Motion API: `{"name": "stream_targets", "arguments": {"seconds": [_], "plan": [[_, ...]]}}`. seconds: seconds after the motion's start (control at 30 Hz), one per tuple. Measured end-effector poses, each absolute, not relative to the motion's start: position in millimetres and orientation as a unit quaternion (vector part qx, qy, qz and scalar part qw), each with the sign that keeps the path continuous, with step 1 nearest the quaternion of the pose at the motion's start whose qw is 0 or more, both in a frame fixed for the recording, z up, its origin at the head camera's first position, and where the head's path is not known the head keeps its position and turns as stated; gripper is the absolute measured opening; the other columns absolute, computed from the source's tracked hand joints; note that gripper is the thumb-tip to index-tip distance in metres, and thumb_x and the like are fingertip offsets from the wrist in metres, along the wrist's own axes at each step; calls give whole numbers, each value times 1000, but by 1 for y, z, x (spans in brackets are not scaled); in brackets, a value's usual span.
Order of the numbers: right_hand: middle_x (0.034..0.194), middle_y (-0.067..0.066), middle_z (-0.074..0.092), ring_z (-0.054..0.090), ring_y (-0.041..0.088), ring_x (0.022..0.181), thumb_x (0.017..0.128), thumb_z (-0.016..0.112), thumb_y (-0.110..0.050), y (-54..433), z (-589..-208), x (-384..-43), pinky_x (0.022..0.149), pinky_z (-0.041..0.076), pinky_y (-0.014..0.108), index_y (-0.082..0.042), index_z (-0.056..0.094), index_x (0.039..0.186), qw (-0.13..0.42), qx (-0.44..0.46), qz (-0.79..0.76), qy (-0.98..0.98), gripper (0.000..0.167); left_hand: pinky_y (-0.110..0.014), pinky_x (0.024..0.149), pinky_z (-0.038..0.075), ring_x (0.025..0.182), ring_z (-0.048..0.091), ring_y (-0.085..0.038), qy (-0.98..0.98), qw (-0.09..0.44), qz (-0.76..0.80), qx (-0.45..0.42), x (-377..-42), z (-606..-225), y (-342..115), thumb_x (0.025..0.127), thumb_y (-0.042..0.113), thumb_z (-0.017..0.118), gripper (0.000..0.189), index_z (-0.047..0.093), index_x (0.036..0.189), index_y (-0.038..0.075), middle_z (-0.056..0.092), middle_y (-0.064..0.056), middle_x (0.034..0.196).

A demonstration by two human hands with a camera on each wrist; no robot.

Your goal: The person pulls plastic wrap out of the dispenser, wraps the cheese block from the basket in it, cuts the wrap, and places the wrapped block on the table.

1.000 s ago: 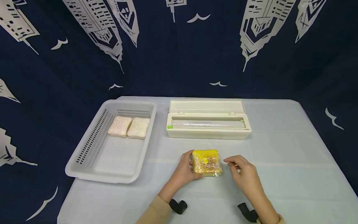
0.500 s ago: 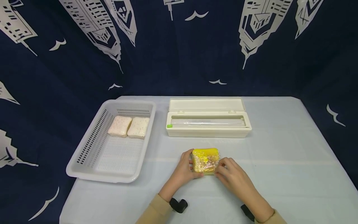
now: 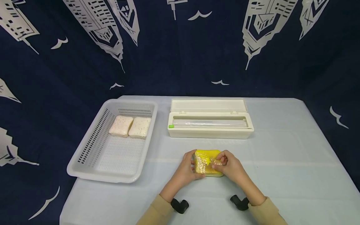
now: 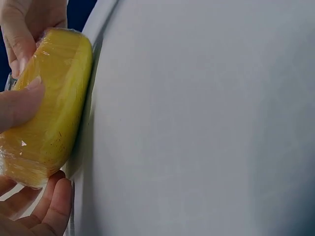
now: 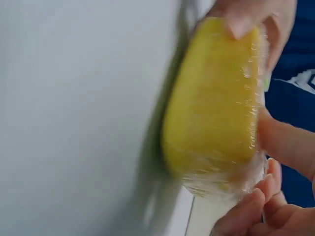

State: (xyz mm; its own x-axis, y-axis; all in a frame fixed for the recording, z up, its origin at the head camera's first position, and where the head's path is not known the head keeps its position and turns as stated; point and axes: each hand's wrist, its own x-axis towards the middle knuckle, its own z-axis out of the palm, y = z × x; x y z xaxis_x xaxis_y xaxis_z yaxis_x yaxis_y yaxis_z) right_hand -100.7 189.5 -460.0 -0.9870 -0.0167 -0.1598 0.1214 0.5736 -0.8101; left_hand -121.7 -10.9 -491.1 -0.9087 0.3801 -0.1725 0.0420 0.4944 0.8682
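A yellow rounded block (image 3: 202, 161), wrapped in clear cling film, lies on the white table in front of me. My left hand (image 3: 186, 168) grips its left side, the thumb (image 4: 22, 105) on the near face and the fingers curled round the far left. Over the block's right side, my right hand (image 3: 231, 165) pinches the crinkled cling film (image 3: 216, 162) between thumb and fingertips. Up close in the right wrist view, the film (image 5: 221, 179) bunches at the block's end, right by the right fingers (image 5: 246, 209).
A white perforated basket (image 3: 135, 176) stands at left, with two speckled pale slabs (image 3: 121, 125) side by side in it. Behind the block sits a cream cling film dispenser (image 3: 211, 133), lid (image 3: 208, 105) raised, a clear roll (image 3: 208, 122) inside. A dark printed cloth (image 3: 174, 62) hangs behind.
My right hand has come in from the right to the block and now lies over its right side, holding film that stuck out there. The left hand keeps its grip.
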Motion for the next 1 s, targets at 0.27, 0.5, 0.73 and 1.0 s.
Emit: {"name": "stream_targets", "arguments": {"seconds": [0.27, 0.5, 0.73, 1.0], "plan": [[91, 4, 46, 44, 17, 81, 85, 78, -25, 201, -458, -105, 65, 41, 23, 1, 47, 108, 126, 120, -519, 837, 46, -27, 79, 54, 97, 56, -18, 852, 180, 478, 116, -122, -491, -11, 70, 11, 89, 104, 26, 153, 7, 41, -16, 140], [92, 7, 49, 47, 17, 82, 85, 77, -30, 201, -467, -104, 67, 42, 25, 4, 45, 112, 140, 118, -493, 850, 53, -27, 81, 54, 101, 55, -19, 853, 181, 475, 119, -121, -491, -11, 70, 13, 89, 105, 25, 153, 7, 39, -16, 143], [119, 25, 59, 65, 24, 96, 99, 58, -36, 211, -459, -105, 78, 58, 31, 7, 46, 135, 134, 133, -513, 838, 57, -38, 88, 55, 116, 57, -30, 828, 208, 514, 81, -125, -484, -20, 87, 36, 75, 89, 25, 153, 0, 38, -22, 149], [124, 29, 62, 68, 32, 106, 103, 50, -31, 207, -464, -104, 80, 59, 32, 8, 52, 136, 141, 127, -517, 835, 50, -32, 75, 60, 91, 70, -22, 794, 223, 566, -5, -133, -476, -23, 100, 26, 56, 47, 52, 136, -5, 65, -21, 122]]}}
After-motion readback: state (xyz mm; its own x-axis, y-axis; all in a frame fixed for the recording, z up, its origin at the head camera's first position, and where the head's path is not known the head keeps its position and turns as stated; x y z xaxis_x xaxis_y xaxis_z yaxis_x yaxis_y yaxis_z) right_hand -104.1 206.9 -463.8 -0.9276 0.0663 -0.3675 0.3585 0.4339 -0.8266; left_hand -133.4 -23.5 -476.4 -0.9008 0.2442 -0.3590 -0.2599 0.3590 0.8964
